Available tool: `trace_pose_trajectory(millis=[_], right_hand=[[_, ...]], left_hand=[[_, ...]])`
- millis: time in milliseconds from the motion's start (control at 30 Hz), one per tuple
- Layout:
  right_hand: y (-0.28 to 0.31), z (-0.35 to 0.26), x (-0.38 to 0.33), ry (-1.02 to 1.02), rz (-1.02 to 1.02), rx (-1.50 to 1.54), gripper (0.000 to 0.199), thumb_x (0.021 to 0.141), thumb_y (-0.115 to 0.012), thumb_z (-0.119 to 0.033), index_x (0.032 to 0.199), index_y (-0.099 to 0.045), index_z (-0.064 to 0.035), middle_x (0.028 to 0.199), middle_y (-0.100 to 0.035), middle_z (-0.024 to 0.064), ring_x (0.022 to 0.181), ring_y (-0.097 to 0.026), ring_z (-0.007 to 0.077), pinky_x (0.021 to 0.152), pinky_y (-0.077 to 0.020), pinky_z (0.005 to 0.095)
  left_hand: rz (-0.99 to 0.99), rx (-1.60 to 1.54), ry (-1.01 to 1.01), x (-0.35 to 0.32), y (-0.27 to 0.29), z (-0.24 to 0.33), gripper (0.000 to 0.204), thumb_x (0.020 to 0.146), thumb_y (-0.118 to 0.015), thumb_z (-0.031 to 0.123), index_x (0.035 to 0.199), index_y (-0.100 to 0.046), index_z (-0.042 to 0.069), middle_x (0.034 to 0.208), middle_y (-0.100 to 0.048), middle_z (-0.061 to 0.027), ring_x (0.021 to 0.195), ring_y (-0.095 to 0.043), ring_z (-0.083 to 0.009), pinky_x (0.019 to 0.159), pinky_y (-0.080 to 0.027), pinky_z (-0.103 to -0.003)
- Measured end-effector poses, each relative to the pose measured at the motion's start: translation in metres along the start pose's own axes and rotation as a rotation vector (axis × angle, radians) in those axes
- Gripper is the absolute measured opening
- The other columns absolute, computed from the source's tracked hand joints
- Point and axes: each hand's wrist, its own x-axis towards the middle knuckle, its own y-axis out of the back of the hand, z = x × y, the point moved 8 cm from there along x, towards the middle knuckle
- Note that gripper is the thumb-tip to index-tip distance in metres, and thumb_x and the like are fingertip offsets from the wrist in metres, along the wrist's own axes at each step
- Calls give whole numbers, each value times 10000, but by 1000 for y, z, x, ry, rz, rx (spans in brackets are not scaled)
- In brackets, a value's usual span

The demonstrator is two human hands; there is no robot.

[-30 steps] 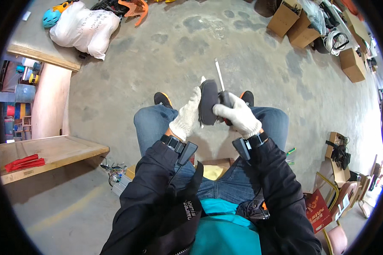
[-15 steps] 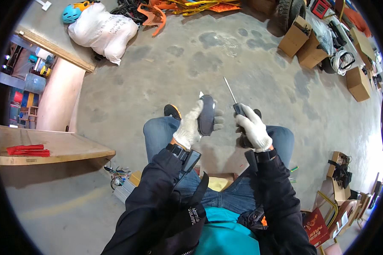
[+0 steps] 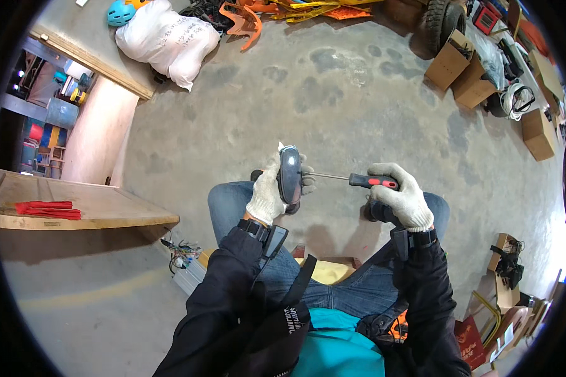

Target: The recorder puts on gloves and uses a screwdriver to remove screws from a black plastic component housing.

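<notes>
My left hand [image 3: 268, 193], in a white knit glove, is closed around a dark, glossy oval housing [image 3: 290, 176] held upright between thumb and fingers. What kind of part it is, I cannot make out. In my right hand [image 3: 403, 195], also gloved, is a screwdriver [image 3: 372, 181] with a black and red handle. Its metal shaft lies level and points left, its tip at the right side of the housing. Whether the tip sits in a screw is hidden. Both hands are above the floor, in front of my knees.
A wooden bench [image 3: 107, 213] with a folded red cloth [image 3: 48, 210] stands at left. Beyond are a white sack [image 3: 168, 43] and a blue helmet [image 3: 120, 12]. Cardboard boxes [image 3: 449, 63] and a tyre [image 3: 436, 22] fill the far right. A yellow thing [image 3: 323, 270] lies between my legs.
The screwdriver has swung from pointing up and away to lying level, its tip now at the housing. My right hand moved right and nearer. The housing turned, showing a glossier face.
</notes>
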Motion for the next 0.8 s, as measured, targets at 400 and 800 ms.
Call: trace_pose_trajectory(millis=[400, 800], right_hand=[[3, 6, 6, -35, 168, 66, 317, 930, -706, -292, 1124, -731, -43, 783, -631, 17, 623, -565, 85, 576, -466, 260], [-1, 4, 2, -66, 155, 17, 317, 913, -734, -328, 1081, -735, -59, 738, -608, 2, 600, -530, 70, 531, -417, 256]], left_hand=[[-5, 59, 30, 11, -3, -7, 646, 1089, -386, 564, 1332, -554, -10, 1117, -704, -188, 916, -735, -337, 819, -642, -500], [6, 104, 32, 8, -7, -7, 682, 1077, -396, 599, 1300, -575, -21, 1118, -690, -179, 925, -726, -304, 801, -643, -488]])
